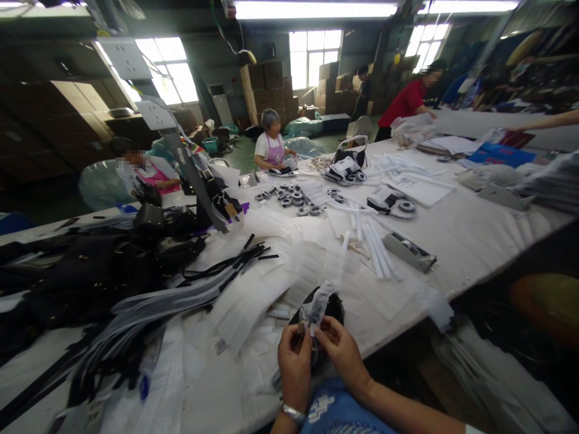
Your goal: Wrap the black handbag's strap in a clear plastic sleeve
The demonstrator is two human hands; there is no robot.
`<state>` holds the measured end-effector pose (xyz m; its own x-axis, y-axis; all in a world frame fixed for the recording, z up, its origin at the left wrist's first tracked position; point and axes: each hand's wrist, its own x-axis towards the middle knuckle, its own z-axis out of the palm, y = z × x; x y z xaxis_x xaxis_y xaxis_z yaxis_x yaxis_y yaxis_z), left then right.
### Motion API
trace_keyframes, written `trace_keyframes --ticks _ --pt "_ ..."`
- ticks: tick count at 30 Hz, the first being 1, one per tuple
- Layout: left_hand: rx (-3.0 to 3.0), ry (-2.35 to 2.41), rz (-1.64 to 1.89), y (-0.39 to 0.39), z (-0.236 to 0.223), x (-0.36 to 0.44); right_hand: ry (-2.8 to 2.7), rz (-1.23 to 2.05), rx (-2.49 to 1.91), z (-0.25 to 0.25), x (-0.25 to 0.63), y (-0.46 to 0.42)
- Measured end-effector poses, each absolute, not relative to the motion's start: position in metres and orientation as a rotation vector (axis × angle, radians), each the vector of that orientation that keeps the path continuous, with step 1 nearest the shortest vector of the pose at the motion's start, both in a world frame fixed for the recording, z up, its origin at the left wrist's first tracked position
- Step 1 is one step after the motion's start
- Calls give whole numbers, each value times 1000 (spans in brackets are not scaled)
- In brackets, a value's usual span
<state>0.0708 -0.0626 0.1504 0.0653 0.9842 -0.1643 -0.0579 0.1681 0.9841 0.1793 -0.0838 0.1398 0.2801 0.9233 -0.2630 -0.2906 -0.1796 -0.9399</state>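
Low in the head view, at the table's near edge, my left hand (295, 361) and my right hand (342, 352) meet. Both pinch a small strip wrapped in clear plastic (318, 304) that sticks up between them. A black strap or bag piece (335, 307) lies just behind the strip; how it joins the strip I cannot make out. A metal watch sits on my left wrist. Both hands have their fingers closed on the strip.
The long white table (474, 241) carries black bags (90, 271), black straps (226, 268), white paper strips (377, 250), tape rolls (294, 199) and a tape dispenser (409, 250). Several other people work at the far side. A brown stool (549, 301) stands to my right.
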Motion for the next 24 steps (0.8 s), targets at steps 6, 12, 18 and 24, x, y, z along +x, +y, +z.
trace_keyframes --ticks 6,12,18,24 --pt "1126 1257 1029 -65 156 64 -662 1309 -1277 136 178 -83" --pt "1313 1315 1019 -61 164 57 -590 1398 -1252 145 178 -84" --pt "1323 1364 1038 -61 163 49 -596 1436 -1294 151 174 -82" --pt "1574 1369 1137 -62 160 46 -619 1391 -1302 152 169 -80"
